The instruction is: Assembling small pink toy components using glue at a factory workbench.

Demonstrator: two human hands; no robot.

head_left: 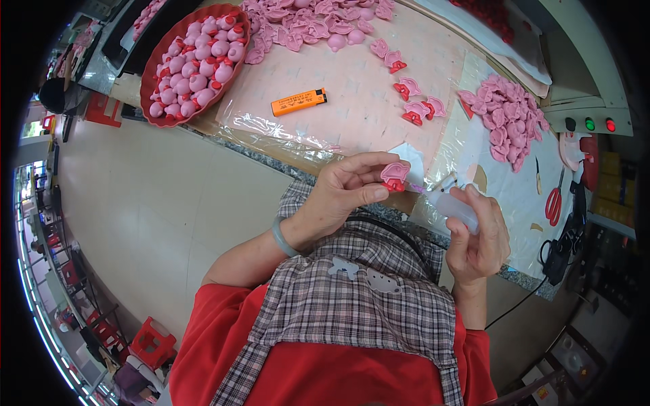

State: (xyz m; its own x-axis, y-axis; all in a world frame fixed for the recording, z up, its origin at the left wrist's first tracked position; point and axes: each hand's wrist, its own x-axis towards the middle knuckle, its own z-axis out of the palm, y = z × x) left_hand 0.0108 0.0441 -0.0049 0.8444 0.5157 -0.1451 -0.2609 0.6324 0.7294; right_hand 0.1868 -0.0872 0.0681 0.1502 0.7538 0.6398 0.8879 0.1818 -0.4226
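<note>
My left hand pinches a small pink and red plastic piece between thumb and fingers, just past the table's near edge. Closed around a small translucent squeeze bottle is my right hand. The bottle's thin purplish nozzle points left, at or very close to the piece; whether they touch I cannot tell. Several similar pink and red pieces lie in a loose row farther up the table.
A red scalloped bowl of round pink and red pieces stands at the far left. Pink shell-like parts are heaped at the back, with another pile at right. An orange lighter, red-handled scissors and a knife lie about.
</note>
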